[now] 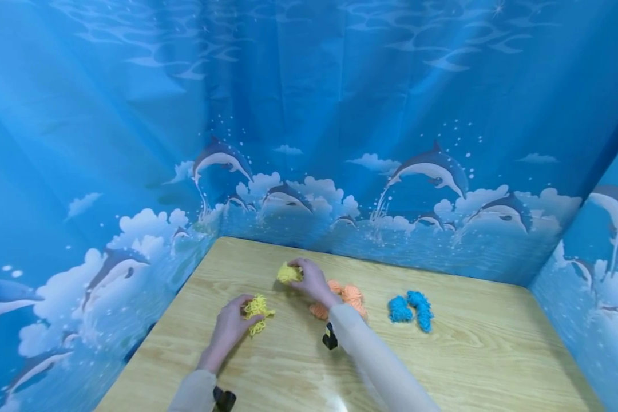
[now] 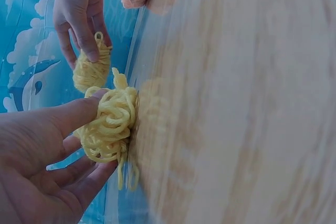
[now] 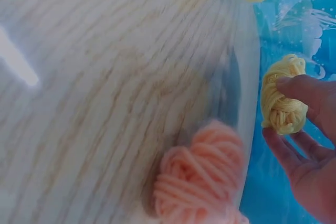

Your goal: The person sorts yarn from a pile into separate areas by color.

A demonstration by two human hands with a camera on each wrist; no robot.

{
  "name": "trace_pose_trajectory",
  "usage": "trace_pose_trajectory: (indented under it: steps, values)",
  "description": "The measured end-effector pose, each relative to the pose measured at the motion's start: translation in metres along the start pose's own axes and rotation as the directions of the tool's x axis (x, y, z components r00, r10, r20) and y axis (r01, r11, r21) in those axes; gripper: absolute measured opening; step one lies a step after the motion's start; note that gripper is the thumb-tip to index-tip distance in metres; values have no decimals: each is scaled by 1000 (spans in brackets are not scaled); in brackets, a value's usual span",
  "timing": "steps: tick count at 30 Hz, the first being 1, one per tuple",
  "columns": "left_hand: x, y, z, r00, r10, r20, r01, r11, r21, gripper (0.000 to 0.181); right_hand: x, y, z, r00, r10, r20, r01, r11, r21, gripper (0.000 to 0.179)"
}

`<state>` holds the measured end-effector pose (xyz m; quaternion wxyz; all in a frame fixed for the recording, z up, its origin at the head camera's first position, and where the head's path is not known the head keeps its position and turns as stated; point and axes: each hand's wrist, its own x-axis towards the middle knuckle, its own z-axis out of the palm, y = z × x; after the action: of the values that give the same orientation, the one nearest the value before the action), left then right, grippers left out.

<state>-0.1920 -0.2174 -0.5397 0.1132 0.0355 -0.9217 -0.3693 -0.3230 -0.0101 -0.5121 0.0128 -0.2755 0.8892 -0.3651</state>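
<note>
My left hand (image 1: 229, 323) holds a loose, loopy bundle of yellow yarn (image 1: 256, 315) at the left of the table, thumb on one side and fingers on the other. In the left wrist view the bundle (image 2: 113, 124) shows tangled loops and strands hanging off one end. Farther back, my right hand (image 1: 311, 280) pinches a compact yellow yarn ball (image 1: 288, 273). The right wrist view shows this ball (image 3: 285, 95) wound tightly, with thumb and fingertips around it. Peach yarn balls (image 1: 352, 294) lie beside the right forearm, which partly hides them.
Two blue yarn bundles (image 1: 411, 309) lie on the wooden table (image 1: 484, 343) right of the peach yarn. A blue curtain (image 1: 309, 143) printed with dolphins hangs along the table's back and sides. Each wrist carries a black device (image 1: 329, 336).
</note>
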Motion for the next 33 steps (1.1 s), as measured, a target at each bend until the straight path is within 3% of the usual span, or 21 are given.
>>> trace_pose_trajectory:
  steps: [24,33]
  values:
    - [-2,0,0,1000,10,-8,-10,1000,3,51,-26,4,0,1000,-10,-12,11,997,81,46]
    - [-1,0,1,1000,-27,7,27,1000,-3,52,-30,6,6,1000,-7,-21,7,1000,18,44]
